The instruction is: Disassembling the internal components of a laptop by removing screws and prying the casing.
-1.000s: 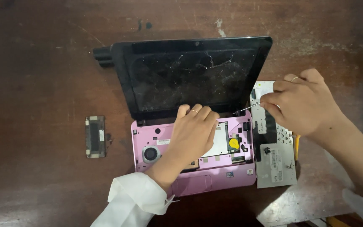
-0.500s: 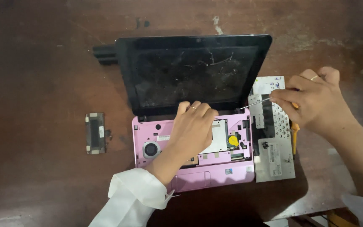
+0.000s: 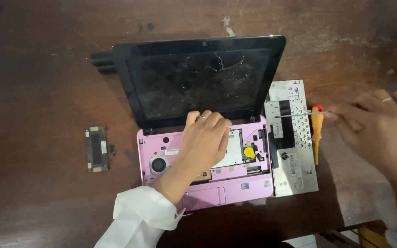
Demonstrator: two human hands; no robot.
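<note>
Dark, scuffed wooden table (image 3: 47,59). Left hand (image 3: 203,140) flat, fingers together, on the pink laptop (image 3: 207,183). Right hand (image 3: 377,126) pinches a thin tool (image 3: 299,113); removed keyboard (image 3: 292,156) and orange screwdriver (image 3: 316,128) lie just leftward.

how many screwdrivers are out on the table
2 show. An orange-handled screwdriver lies along the right edge of the removed keyboard. A thin metal-shafted one lies across the keyboard's top, its handle end at the right hand. More may be hidden.
</note>
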